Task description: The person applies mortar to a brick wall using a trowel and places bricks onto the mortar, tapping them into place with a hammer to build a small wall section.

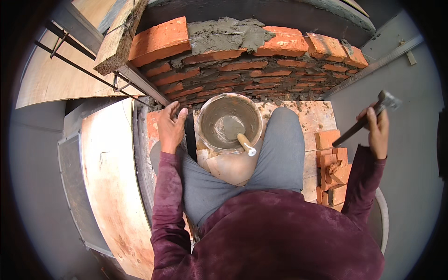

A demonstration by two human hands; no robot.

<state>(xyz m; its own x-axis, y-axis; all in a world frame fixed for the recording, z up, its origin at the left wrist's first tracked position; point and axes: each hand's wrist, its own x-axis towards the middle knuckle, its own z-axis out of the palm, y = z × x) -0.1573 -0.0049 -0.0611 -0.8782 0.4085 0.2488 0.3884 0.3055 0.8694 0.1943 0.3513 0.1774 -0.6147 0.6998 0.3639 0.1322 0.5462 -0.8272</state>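
- The right hand (377, 133), at the right of the frame, is raised and grips one dark metal hammer (368, 117).
- The left hand (170, 128) lies flat and open on one orange brick (153, 126).
- One round bucket of grey mortar (228, 122) sits in the middle.

Left hand (171, 127): flat, palm down, fingers spread, arm stretched forward.
Right hand (378, 131): raised out to the side, fist closed round a hammer (368, 117) handle, head above the grip.
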